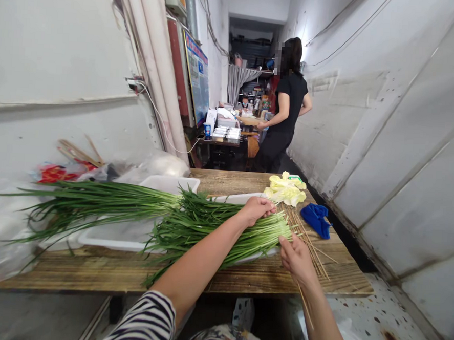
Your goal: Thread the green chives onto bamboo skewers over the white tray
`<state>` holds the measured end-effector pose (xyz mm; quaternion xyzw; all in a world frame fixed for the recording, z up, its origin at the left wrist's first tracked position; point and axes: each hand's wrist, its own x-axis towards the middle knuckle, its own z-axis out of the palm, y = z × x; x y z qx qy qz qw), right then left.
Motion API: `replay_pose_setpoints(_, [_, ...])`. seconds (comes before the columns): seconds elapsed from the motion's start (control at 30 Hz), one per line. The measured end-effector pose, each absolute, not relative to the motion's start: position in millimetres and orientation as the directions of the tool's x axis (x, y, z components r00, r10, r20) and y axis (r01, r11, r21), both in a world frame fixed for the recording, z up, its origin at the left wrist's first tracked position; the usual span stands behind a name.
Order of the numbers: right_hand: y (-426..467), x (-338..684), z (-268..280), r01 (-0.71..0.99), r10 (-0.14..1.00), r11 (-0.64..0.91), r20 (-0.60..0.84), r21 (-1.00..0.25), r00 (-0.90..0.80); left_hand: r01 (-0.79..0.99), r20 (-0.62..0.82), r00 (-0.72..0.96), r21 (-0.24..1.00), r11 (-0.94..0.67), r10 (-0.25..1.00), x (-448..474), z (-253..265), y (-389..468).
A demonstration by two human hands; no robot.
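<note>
A thick bunch of green chives (223, 231) lies across a white tray, its pale cut ends pointing right. My left hand (259, 211) is closed in a pinch above the upper edge of these stalks; what its fingertips hold is too small to make out. At the lower cut ends, my right hand (297, 255) has its fingers closed around a thin bamboo skewer (306, 309), which sticks out below the palm. Its fingertips touch the stalk ends. Several loose bamboo skewers (314, 247) lie on the wood just right of the chives.
A second bunch of chives (113, 204) rests over a white tray (109, 244) at left. Yellow-green cabbage leaves (285, 190) and a blue cloth (316, 220) lie on the wooden table (101, 272). Plastic bags (3, 233) crowd its left end. Beyond it stands a person (291, 99) in black.
</note>
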<state>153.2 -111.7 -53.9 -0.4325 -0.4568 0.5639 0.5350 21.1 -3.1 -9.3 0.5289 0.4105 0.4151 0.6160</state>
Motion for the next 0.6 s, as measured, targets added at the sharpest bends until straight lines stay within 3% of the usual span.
replay_pose_setpoints(0.6, [-111.5, 153.5, -58.0, -0.210, 0.999, 0.011, 0.021, -0.978, -0.046, -0.128, -0.119, 0.406, 0.974, 0.185, 0.906, 17.4, -8.0, -1.0])
